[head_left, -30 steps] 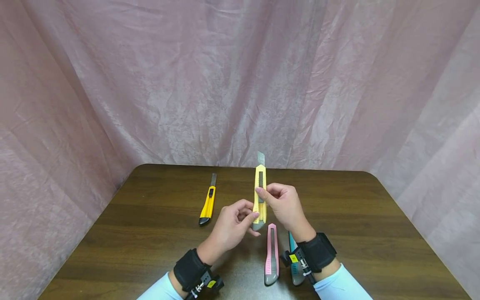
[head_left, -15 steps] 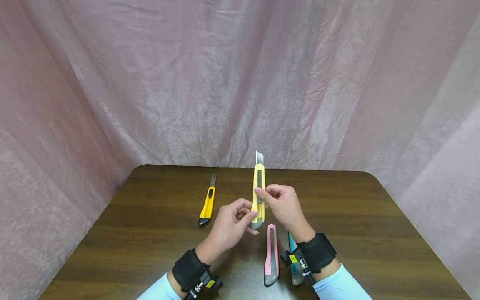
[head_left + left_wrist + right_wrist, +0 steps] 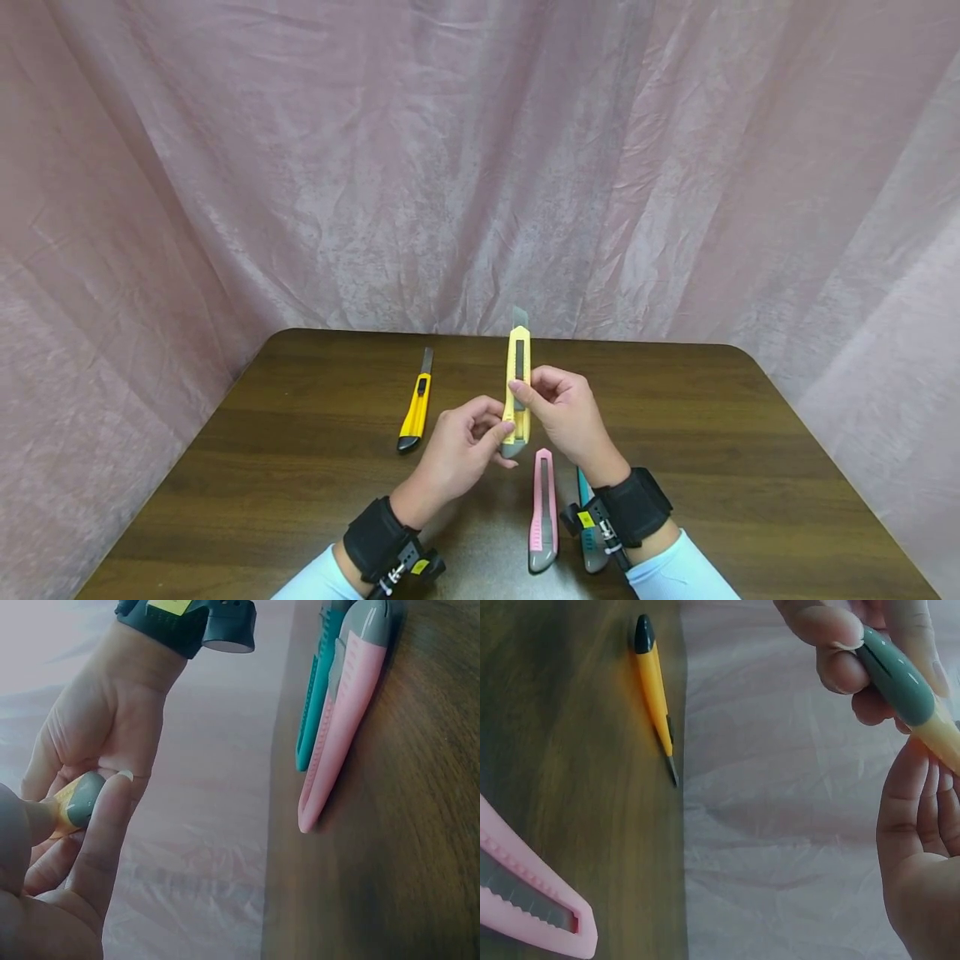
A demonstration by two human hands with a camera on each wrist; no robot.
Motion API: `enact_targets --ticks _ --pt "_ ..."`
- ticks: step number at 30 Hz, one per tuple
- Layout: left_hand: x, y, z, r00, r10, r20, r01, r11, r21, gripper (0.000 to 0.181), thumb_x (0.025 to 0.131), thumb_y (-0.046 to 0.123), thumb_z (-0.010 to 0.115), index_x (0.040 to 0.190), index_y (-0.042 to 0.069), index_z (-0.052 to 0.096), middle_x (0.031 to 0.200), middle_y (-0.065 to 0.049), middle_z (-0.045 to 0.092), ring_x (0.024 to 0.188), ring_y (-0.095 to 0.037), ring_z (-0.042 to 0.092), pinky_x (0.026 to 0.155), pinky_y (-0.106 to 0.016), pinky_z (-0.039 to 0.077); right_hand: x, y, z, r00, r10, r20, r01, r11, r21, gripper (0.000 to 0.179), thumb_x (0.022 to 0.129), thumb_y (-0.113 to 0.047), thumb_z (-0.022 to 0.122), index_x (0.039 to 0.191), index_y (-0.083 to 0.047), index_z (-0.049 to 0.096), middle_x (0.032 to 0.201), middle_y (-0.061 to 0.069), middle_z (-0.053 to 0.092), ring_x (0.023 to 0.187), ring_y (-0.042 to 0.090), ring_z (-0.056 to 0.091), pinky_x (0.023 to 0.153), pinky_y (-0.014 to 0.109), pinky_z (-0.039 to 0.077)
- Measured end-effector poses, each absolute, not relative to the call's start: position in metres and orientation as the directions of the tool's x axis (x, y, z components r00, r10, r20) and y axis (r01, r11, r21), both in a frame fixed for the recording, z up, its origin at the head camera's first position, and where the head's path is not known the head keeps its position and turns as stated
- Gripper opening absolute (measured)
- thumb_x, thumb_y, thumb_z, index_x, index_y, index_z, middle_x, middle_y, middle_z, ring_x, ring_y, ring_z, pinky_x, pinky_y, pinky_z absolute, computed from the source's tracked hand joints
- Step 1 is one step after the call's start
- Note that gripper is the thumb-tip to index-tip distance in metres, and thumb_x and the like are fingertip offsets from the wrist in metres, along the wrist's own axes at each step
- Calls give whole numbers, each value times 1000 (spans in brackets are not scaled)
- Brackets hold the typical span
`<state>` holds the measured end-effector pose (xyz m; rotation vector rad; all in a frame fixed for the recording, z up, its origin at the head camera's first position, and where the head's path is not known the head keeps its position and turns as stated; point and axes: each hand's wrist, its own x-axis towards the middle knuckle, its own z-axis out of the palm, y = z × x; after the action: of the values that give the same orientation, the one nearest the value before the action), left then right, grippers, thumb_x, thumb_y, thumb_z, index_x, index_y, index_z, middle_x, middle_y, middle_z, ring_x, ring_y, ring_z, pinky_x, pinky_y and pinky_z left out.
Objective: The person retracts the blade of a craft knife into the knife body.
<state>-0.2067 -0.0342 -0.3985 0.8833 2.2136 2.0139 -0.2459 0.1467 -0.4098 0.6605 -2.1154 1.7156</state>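
Note:
Above the table, both hands hold a pale yellow utility knife [image 3: 517, 358] upright, its short length of blade [image 3: 520, 317] pointing away. My left hand [image 3: 459, 454] pinches the grey butt end between thumb and fingers. Higher up, my right hand [image 3: 566, 408] grips the body, thumb lying on the slider slot. The knife's grey end cap [image 3: 86, 799] shows between the fingers in the left wrist view. In the right wrist view, that cap [image 3: 896, 675] faces the camera and the blade is out of frame.
A yellow-and-black utility knife [image 3: 416, 408], blade extended, lies left of the hands. Below them lie a pink utility knife [image 3: 543, 508] and a teal one [image 3: 588, 533], partly hidden by the right wrist. A pink curtain [image 3: 480, 167] hangs behind the wooden table [image 3: 300, 467].
The held knife has shifted very slightly left. Its blade sticks out a little less than before, and my right thumb sits slightly lower along the slot. The knives on the table have not moved.

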Motion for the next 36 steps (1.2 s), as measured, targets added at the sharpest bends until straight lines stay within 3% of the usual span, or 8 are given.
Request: enact_targets --ticks 4,10,16,23,29,36 --pt "-207 -35 -398 -838 411 359 396 5 918 16 88 -4 63 103 -1 58 83 -15 65 68 -35 64 57 -38 58 -245 145 -407 -856 -132 499 -515 161 -842 10 91 -18 66 84 -11 69 69 4 62 60 18 50 48 23 43" --pt "-208 -34 -400 -846 410 341 378 9 926 14 88 -3 63 101 -1 59 82 -16 64 68 -36 63 55 -37 58 -232 142 -388 -881 -120 457 -472 163 -867 17 93 -11 62 81 -1 68 64 11 58 56 16 51 48 23 49" --pt "-208 -33 -401 -851 417 320 357 11 934 15 89 -2 62 103 0 59 83 -14 64 69 -33 64 56 -36 58 -228 143 -382 -857 -158 491 -515 194 -835 14 91 -4 62 79 1 67 67 11 61 57 19 53 49 23 50" --pt "-208 -31 -400 -843 411 346 381 3 925 15 88 -3 63 102 0 59 83 -14 65 69 -32 64 56 -39 58 -229 146 -382 -819 -182 545 -573 208 -793 8 89 -1 65 81 -1 67 65 10 60 53 15 49 44 21 42" --pt "-207 -30 -399 -834 419 360 396 -1 918 16 87 -4 63 102 0 59 83 -14 65 69 -31 65 55 -35 58 -229 152 -378 -848 -224 480 -518 160 -840 11 91 -4 63 82 1 68 72 11 64 60 23 56 50 26 53" --pt "-208 -29 -400 -835 443 326 374 24 927 18 86 -2 64 103 1 59 84 -12 65 70 -31 65 55 -32 57 -231 158 -378 -835 -301 460 -525 192 -829 13 92 -3 62 80 -1 68 68 11 62 55 16 53 47 24 50"
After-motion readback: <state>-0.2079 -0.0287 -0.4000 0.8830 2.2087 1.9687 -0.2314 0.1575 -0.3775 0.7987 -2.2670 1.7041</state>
